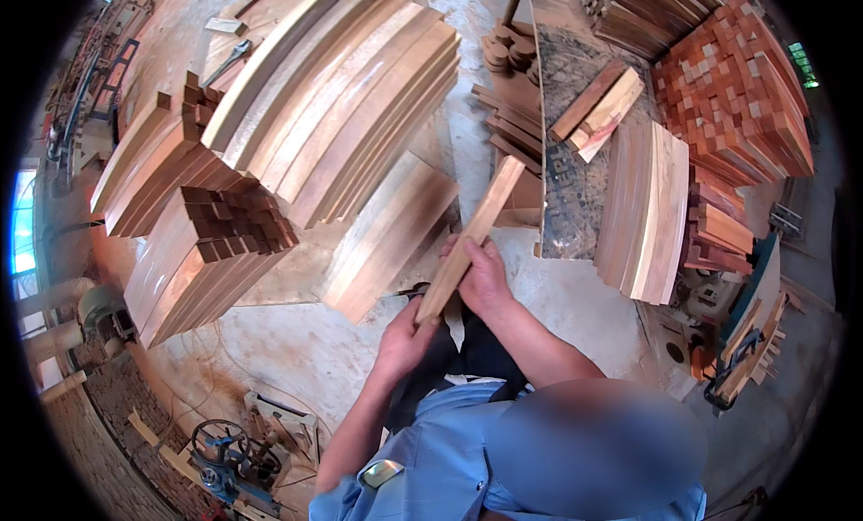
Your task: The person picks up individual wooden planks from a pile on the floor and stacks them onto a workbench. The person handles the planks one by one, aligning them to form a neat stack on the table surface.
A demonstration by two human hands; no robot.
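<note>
Between my two hands a narrow light-brown wooden strip (490, 206) slants from lower left to upper right. My left hand (406, 339) is closed round its near end. Further up, near the middle, my right hand (483, 271) grips it with the thumb on top; the rest of its fingers are partly hidden behind the wood. The strip's far end sticks out free past my right hand. Just left of it, a few wide pale boards (387, 233) lie at the table's near edge. Beyond them rises a large stack of long wooden strips (346, 98).
At the left are stacked blocks with dark ends (235, 224). The right-hand table bears a stack of pale strips (643, 211), loose offcuts (600, 112) and a tall reddish block stack (733, 89). A machine with a handwheel (220, 442) stands lower left. Clamps (744, 355) are at far right.
</note>
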